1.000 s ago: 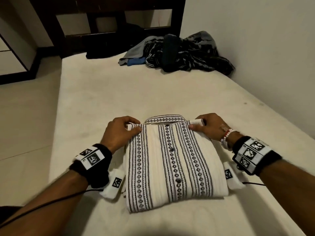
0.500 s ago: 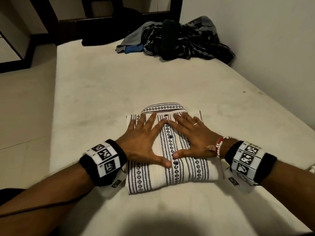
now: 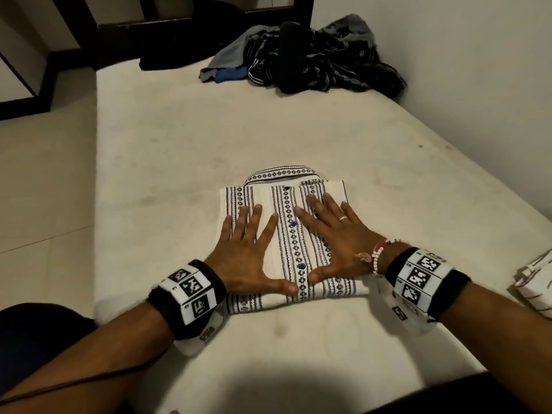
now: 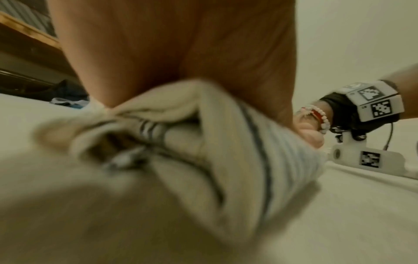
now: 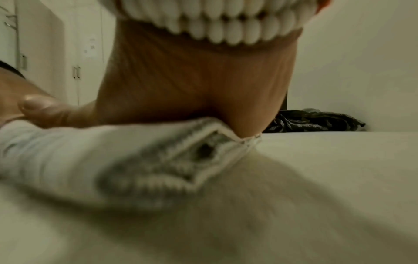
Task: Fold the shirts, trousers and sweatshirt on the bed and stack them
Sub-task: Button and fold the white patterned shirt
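Hands flat: your left hand (image 3: 245, 258) and right hand (image 3: 337, 243) press the folded shirt (image 3: 286, 234), gripping nothing; lifting carelessly could undo the fold.

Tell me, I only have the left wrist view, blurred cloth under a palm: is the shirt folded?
Observer: Yes; the head view shows the white shirt with black patterned stripes folded into a rectangle on the cream mattress.
Operator: And the hands?
Observer: The left hand and right hand both press flat on it, fingers spread.
Operator: Anything left?
Observer: A heap of dark crumpled clothes lies unfolded at the bed's far end.
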